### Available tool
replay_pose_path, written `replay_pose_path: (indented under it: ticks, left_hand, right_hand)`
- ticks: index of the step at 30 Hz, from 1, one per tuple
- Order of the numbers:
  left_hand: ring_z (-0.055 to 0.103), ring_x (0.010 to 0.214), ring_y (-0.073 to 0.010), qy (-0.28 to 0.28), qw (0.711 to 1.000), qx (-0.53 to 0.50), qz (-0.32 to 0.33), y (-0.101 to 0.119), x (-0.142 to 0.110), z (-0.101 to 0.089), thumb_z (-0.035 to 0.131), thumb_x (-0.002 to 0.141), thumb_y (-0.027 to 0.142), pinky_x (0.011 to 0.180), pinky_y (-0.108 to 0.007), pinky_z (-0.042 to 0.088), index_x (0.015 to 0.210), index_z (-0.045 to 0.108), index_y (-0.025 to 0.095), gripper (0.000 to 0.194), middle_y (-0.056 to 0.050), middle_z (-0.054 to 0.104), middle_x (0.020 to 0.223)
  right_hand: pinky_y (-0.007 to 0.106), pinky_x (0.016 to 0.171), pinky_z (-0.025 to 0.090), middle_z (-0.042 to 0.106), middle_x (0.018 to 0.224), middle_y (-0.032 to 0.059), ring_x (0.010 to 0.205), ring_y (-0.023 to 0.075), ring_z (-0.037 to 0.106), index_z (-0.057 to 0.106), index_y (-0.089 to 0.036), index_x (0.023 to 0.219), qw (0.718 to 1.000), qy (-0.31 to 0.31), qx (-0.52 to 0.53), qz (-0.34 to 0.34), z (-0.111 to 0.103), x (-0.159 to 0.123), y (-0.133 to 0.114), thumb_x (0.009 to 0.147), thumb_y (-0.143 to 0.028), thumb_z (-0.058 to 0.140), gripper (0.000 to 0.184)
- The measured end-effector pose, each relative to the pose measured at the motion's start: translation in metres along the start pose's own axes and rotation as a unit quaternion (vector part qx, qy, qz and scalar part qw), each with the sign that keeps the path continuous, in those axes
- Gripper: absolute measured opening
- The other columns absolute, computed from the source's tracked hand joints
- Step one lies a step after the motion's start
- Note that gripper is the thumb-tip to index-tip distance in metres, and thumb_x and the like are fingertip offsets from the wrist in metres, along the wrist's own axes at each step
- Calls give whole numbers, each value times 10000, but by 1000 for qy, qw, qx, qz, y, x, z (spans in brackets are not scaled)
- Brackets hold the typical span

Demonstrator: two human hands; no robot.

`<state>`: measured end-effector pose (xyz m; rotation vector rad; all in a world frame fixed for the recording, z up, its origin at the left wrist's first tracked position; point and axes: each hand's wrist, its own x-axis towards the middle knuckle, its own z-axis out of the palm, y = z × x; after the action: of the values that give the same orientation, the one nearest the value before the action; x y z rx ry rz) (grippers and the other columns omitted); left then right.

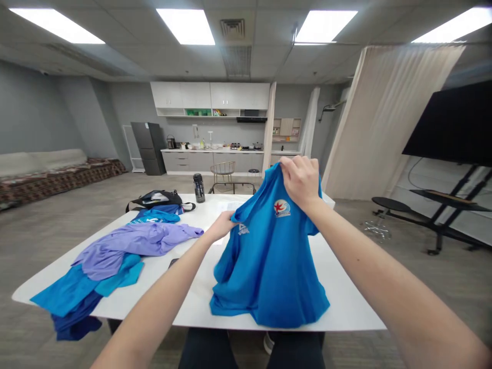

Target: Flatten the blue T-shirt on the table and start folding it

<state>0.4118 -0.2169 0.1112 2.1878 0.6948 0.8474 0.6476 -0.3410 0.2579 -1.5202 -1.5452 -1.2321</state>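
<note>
Blue shirt [274,271] held up at the top edge, both sides pinched

You had the shirt upright in front of you, lower part down on the white tabletop [349,292] near your edge. Left grip [222,226]: narrow, on cloth at the upper edge beside the white print [243,229]. Right grip [302,180]: closed on bunched cloth higher up, above the round badge [282,208]. Exact finger contact couldn't be told; knuckles hid it.

Step in hand, as judged: holding the shirt by its top and straightening it. The right side sat higher than the left and the body hung in soft folds, so the next move likely called for levelling both holds and drawing them apart before any lowering. Bare tabletop lay either side. The purple garment [140,243] and other clothes sat left, well apart from the hem.
</note>
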Motion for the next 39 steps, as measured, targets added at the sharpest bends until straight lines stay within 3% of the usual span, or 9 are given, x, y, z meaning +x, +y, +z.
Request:
replay_pose_path:
  ticks: [5,10,15,20,22,26,29,35,39]
  left_hand:
    - [675,947,-278,168,978,-107,-66,-37,14,-32,421,929,630,774,-355,556,1138,682,136,597,-109,744,1013]
    - [615,802,-214,237,967,96,7,-29,21,-90,485,928,572,724,-282,464,862,681,196,429,-16,672,784]
    - [622,830,-225,194,961,195,42,-12,30,-120,496,933,518,753,-271,438,875,719,201,392,-13,694,796]
    - [637,872,-213,184,957,211,71,10,22,-144,510,924,435,772,-255,441,971,738,194,335,-21,740,922]
    - [628,818,-190,221,944,231,79,27,12,-154,495,936,402,734,-247,433,1003,734,201,320,-12,733,895]
    - [550,633,-157,306,890,330,72,72,-9,-175,508,956,436,627,-259,380,824,692,200,327,5,621,662]
    - [525,615,-146,326,852,399,89,114,-27,-198,506,974,517,642,-268,377,691,614,190,445,5,550,607]
    - [591,676,-143,299,821,462,153,194,-61,-245,415,983,656,736,-287,445,697,603,184,582,9,492,626]
    - [675,992,-200,330,805,466,163,227,-57,-265,296,1005,673,871,-372,482,1000,687,212,605,-10,620,874]
  right_hand:
    - [383,835,368,642,923,99,902,271,561,650,-218,1138,999,-31,1,10,19,-34,46,1048,-341,369,319]
    - [345,727,394,697,881,90,813,246,598,694,-197,895,970,-219,87,55,40,-73,79,1005,-482,480,373]
    - [297,580,369,582,596,6,594,169,514,603,-211,629,850,-395,297,184,42,-90,89,889,-700,558,556]
    - [279,584,442,671,756,10,659,183,595,656,-224,938,717,-375,499,310,18,-79,92,818,-692,667,484]
    - [262,555,422,637,703,-11,614,169,570,637,-235,981,748,-308,499,311,4,-68,86,857,-660,640,443]
    - [267,601,418,671,759,6,673,180,582,677,-233,994,900,-140,331,247,-42,-37,63,957,-524,559,316]
    - [288,690,425,728,870,44,775,196,624,726,-214,1042,968,-68,167,175,-89,-12,50,983,-403,548,266]
    - [377,759,385,749,1029,127,1017,286,686,705,-150,1227,991,2,-74,113,-164,24,49,1049,-544,408,525]
    - [447,726,325,653,1293,158,1188,366,601,586,-136,1369,986,-23,-99,129,-188,45,39,965,-732,55,895]
